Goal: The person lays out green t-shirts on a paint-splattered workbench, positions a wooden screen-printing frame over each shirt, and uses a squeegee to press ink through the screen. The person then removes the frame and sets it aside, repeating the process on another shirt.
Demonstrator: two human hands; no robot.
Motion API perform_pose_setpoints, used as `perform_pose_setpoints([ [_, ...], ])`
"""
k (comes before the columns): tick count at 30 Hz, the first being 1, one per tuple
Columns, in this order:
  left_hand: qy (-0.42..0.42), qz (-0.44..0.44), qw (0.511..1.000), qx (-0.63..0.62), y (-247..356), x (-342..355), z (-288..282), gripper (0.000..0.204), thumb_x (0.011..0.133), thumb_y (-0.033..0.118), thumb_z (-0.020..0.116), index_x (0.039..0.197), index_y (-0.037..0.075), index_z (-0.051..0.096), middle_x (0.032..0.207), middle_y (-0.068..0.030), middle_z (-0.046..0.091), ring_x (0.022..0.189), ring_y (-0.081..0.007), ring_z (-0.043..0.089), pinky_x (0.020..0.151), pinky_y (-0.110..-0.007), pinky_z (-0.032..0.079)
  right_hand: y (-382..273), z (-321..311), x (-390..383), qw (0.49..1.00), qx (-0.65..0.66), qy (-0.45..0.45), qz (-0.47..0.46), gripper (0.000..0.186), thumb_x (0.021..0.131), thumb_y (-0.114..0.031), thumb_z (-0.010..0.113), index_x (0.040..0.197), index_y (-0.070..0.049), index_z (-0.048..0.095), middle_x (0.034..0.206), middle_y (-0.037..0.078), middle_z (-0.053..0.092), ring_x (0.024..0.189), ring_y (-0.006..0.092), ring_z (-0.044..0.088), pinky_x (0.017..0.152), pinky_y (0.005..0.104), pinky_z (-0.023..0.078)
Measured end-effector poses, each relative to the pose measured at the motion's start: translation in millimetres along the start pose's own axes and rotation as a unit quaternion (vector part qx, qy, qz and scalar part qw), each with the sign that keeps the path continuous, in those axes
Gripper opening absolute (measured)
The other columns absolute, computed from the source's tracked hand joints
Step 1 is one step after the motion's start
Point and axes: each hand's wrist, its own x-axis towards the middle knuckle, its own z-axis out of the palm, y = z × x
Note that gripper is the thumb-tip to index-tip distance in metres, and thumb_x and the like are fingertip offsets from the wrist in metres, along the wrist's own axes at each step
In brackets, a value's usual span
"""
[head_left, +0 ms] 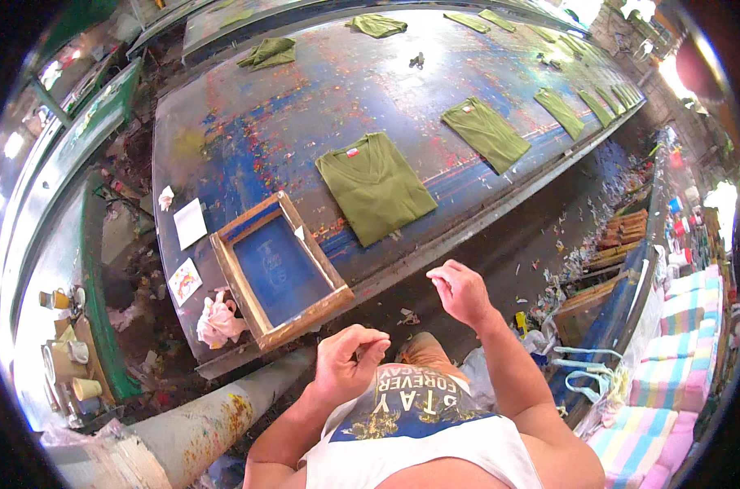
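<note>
Hovering near table edge (435,244), both hands empty; left hand (347,359) fingers curled together, pinching nothing visible; right hand (461,292) fingers loosely bent, apart; wooden screen frame (280,269) lay flat just beside green shirt (376,186), within reach; pink rag (219,322) touching frame corner.

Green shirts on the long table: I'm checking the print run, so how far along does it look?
Done: the green shirts lie flat in a row down the table. In hand: nothing; the left hand and right hand are off the table, and the wooden screen frame rests beside the nearest shirt. Left: no print shows on any shirt.
</note>
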Motion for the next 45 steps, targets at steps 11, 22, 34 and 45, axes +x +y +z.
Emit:
perform_pose_setpoints([
  [11, 0.17, 0.028, 0.947, 0.272, -25.9, 136.5, 23.1, 0.008, 0.092, 0.005, 0.083, 0.095, 0.006, 0.076, 0.089, -0.0098, 0.078, 0.088, -0.031, 0.076, 0.109, -0.054, 0.056, 139.8, 4.8, 211.3, 0.999, 0.007, -0.02, -0.046, 0.012, 0.096, -0.015, 0.08, 0.09, -0.007, 0.073, 0.088, 0.01, 0.07, 0.08, 0.0334, 0.071, 0.072, 0.0425, 0.057],
  [22, 0.188, -0.175, 0.854, 0.452, -242.4, 345.6, -37.2, 0.03, 0.094, 0.006, 0.071, 0.123, 0.002, 0.077, 0.128, -0.0215, 0.075, 0.128, -0.0404, 0.067, 0.113, -0.049, 0.051, 216.3, 91.3, 367.9, 0.991, 0.008, -0.136, 0.0, 0.032, 0.097, -0.033, 0.078, 0.119, -0.01, 0.077, 0.117, 0.016, 0.075, 0.108, 0.0395, 0.075, 0.093, 0.0513, 0.062],
  [34, 0.087, -0.222, 0.872, 0.427, -246.8, 366.9, -55.6, 0.019, 0.085, 0.01, 0.076, 0.101, 0.006, 0.085, 0.097, -0.0167, 0.073, 0.094, -0.0334, 0.073, 0.089, -0.044, 0.058, 204.3, 71.5, 371.8, 0.976, 0.182, -0.12, -0.021, 0.016, 0.088, -0.014, 0.087, 0.094, -0.007, 0.074, 0.097, 0.011, 0.075, 0.091, 0.0329, 0.076, 0.079, 0.0453, 0.06],
  [45, 0.088, 0.039, 0.99, 0.103, -79.6, 387.9, -72.3, 0.022, 0.079, -0.003, 0.08, 0.098, 0.005, 0.072, 0.126, -0.0141, 0.081, 0.122, -0.0253, 0.074, 0.112, -0.043, 0.054, 122.6, -66.3, 384.1, 0.965, 0.175, 0.136, -0.141, 0.013, 0.087, -0.003, 0.083, 0.091, -0.006, 0.071, 0.087, 0.011, 0.071, 0.079, 0.0295, 0.073, 0.071, 0.0409, 0.058],
])
